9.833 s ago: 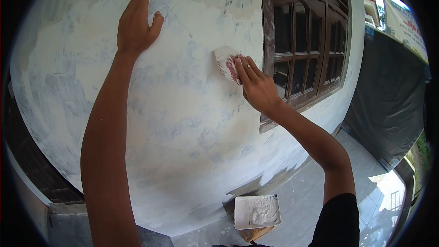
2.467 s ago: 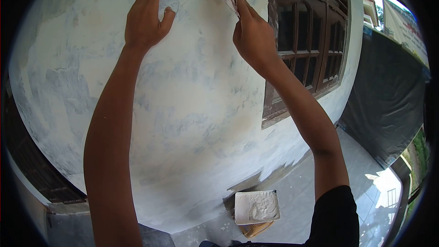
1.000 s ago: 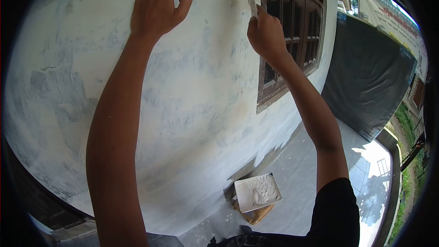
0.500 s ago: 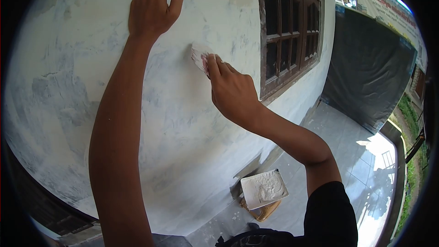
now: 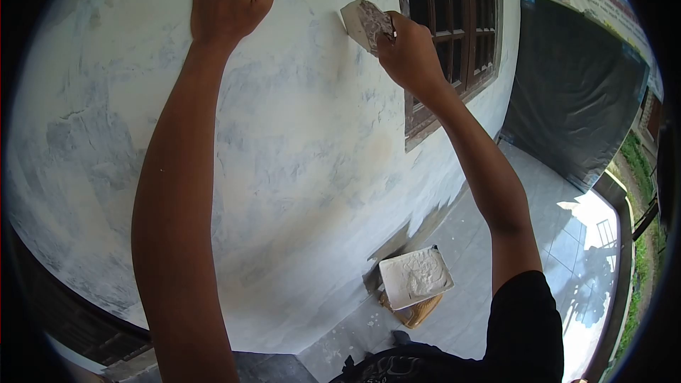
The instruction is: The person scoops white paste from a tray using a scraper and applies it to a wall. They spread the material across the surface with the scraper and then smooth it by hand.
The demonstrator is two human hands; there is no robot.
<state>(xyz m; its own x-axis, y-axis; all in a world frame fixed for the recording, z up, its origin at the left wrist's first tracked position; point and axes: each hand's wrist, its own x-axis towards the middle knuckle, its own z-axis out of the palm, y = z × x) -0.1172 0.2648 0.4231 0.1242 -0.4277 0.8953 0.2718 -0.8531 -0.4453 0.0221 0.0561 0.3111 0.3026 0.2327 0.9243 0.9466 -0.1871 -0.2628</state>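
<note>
A putty knife (image 5: 365, 25) with a broad, white-smeared blade is gripped in my right hand (image 5: 411, 50), its blade close to the wall (image 5: 298, 135); whether the edge touches cannot be made out. The wall is painted pale and mottled with white and bluish-grey patches. My left hand (image 5: 227, 3) lies against the wall at the upper left, thumb stretched out, with most fingertips cut off by the top of the view. Down by the wall's foot, a white rectangular tray (image 5: 394, 292) holds thick white putty (image 5: 428, 273).
A brown wooden window (image 5: 454, 35) is set in the wall just right of my right hand. The tray rests on a tan-brown support (image 5: 420, 312) above grey floor tiles (image 5: 472, 276). A black sheet (image 5: 578, 85) hangs at the right, near a low ledge.
My right hand has moved up and right with the putty knife, whose blade is now turned to show its flat face. My left hand stays at the wall; the view has shifted slightly.
</note>
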